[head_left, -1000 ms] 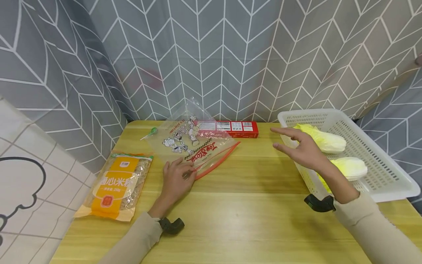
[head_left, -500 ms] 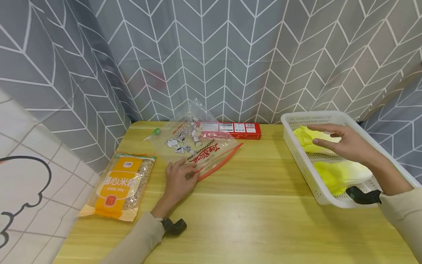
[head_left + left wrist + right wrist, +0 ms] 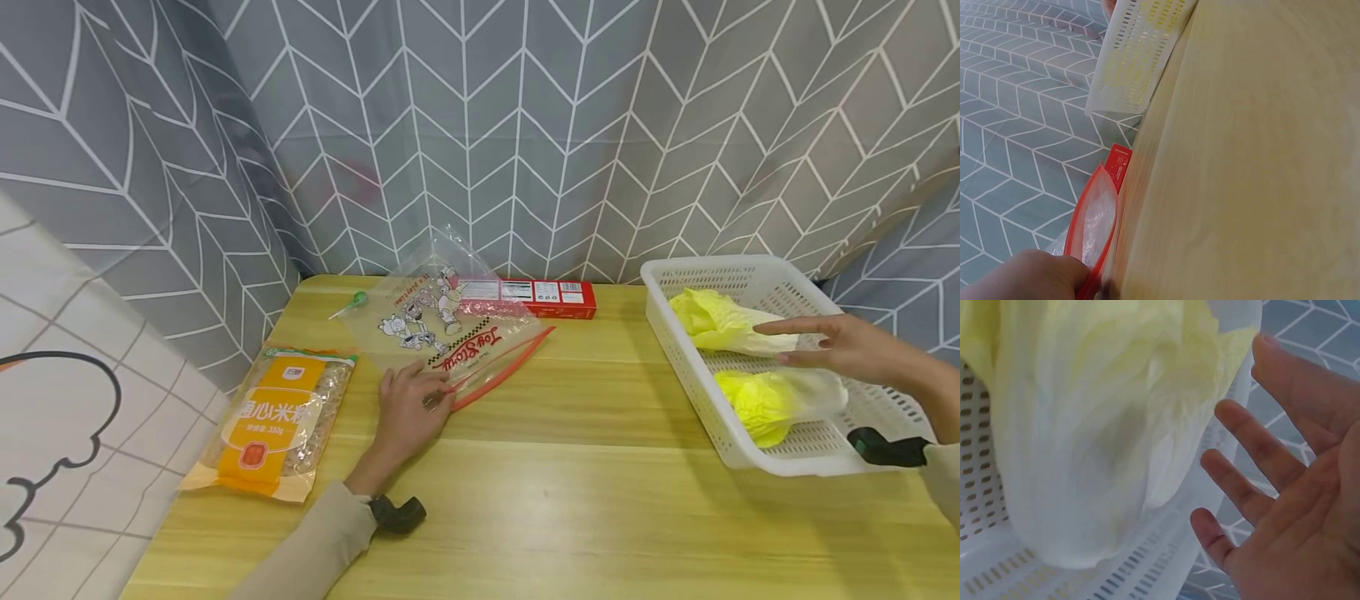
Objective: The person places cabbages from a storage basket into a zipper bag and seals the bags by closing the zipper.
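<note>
My left hand pinches the red-edged mouth of a clear zip bag printed with cartoon figures, lying on the table. In the left wrist view the mouth of the zip bag gapes, with my left hand at its near corner. On the right, my right hand reaches over a white plastic basket with fingers spread and holding nothing. Beneath and beside it lie two napa cabbages, the farther cabbage and the nearer cabbage. The right wrist view has the fingers apart from a cabbage.
An orange-labelled packet of noodles lies at the left of the wooden table. Behind the bag sits a red box, partly covered by it. A small green-headed stick lies at the back left. A grey patterned curtain hangs behind.
My right hand has moved right, from the basket's left edge to over the cabbages. The view has shifted slightly. My left hand stays at the bag's mouth.
</note>
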{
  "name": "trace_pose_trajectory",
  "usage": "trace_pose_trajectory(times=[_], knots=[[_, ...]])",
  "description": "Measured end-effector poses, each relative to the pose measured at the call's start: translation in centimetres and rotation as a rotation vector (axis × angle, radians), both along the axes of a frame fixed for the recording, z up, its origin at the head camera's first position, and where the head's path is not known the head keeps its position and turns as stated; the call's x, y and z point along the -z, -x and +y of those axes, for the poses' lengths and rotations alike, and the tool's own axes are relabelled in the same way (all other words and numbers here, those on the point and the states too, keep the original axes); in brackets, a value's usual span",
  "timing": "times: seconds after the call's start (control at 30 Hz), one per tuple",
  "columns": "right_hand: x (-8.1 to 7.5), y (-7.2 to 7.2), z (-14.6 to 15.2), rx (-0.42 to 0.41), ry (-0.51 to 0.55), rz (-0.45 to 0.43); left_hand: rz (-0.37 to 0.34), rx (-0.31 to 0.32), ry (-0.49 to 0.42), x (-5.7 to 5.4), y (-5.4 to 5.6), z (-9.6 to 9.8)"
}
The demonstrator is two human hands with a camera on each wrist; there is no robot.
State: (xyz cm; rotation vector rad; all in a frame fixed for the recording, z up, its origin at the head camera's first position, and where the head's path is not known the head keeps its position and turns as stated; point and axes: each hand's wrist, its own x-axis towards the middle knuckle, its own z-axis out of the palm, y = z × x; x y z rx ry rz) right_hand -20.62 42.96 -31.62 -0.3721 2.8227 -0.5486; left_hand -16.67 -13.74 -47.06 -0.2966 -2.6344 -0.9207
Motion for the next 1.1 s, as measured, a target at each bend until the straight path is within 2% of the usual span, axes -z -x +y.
trace_pose_trajectory(times=[0.23,0.6,0.87,1.1], knots=[[0.9,-0.7,1.6,-0.024,-0.04,-0.123,0.001,0.005,-0.009,-0.1,-0.1,0.0],[2.8,-0.4,2.1,-0.12,0.039,-0.214,0.003,0.003,-0.006,-0.1,-0.1,0.1],[3.2,-0.2,1.7,-0.148,0.023,-0.204,0.009,0.003,-0.004,-0.1,-0.1,0.1],[3.0,-0.1,1.9,-0.105,-0.009,-0.178,-0.006,0.001,-0.004,-0.2,-0.1,0.1]])
